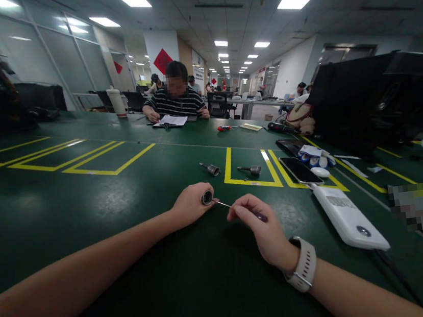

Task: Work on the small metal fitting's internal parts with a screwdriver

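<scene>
My left hand (193, 203) is closed around a dark metal hole saw (206, 197), its round open end turned toward me. In my right hand (257, 225) is a small screwdriver (260, 216) with a dark handle, its thin shaft pointing left. The tip reaches the fingers of my left hand beside the hole saw's rim; whether it touches the metal I cannot tell. Just beyond my hands lie two more hole saws with shanks, one (211, 169) on the green tabletop (124, 205) and another (251, 170) inside a yellow taped frame (233, 179).
A phone (301, 170), blue-and-white gloves (315, 156) and a white power bank (349, 216) with a cable lie to the right. Farther back are a red-handled screwdriver (224, 128) and a cup (116, 102). Across the table a person (173, 99) writes on a clipboard (170, 121).
</scene>
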Available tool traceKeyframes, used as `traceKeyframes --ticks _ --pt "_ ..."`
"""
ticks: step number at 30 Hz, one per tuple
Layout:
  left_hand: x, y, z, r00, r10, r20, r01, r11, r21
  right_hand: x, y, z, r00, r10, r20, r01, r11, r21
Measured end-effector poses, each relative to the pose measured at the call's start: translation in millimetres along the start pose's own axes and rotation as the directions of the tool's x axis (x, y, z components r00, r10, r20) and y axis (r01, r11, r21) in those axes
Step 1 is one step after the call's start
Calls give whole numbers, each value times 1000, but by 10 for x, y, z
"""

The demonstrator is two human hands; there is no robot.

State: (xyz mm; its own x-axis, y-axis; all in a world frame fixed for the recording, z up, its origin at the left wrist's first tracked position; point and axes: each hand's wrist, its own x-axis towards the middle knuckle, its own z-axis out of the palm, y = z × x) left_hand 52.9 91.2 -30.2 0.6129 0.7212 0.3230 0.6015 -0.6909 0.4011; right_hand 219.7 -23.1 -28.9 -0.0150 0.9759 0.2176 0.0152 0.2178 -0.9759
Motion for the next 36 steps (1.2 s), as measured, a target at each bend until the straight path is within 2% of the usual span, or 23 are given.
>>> traceKeyframes --ticks 3,7,9,11,13,15,18,21,23,28,36 --pt "-32 12 7 998 68 -14 -68 998 18 -28 -66 37 999 29 29 -24 990 -136" --pt "-71 45 5 981 192 -21 -192 981 -3 -30 -90 66 999 37 37 -29 983 -179" --pt "-78 54 0 972 234 -34 -235 972 -18 -19 -64 58 998 62 31 -60 996 -72" --pt "-75 53 -6 965 258 -40 -260 965 -44 4 -29 40 991 127 33 -130 982 139" --pt "-66 46 -9 960 277 -32 -279 956 -90 33 -2 21 979 198 57 -205 917 342" --pt "-57 38 -9 958 286 -32 -287 947 -141 50 9 12 967 242 78 -251 860 444" --pt "-55 33 -7 966 257 -41 -260 954 -148 30 2 27 975 218 37 -215 894 392" --pt "-69 44 -7 971 240 -5 -240 970 -40 -16 -12 53 990 144 2 -142 973 184" --pt "-81 57 -12 961 272 51 -274 961 38 -24 -21 54 990 141 13 -142 979 145" --pt "-89 82 -25 914 375 155 -392 915 95 44 -26 -3 963 267 44 -265 900 347" --pt "-70 51 -6 909 396 132 -405 913 54 51 -23 -1 961 276 23 -258 864 433"
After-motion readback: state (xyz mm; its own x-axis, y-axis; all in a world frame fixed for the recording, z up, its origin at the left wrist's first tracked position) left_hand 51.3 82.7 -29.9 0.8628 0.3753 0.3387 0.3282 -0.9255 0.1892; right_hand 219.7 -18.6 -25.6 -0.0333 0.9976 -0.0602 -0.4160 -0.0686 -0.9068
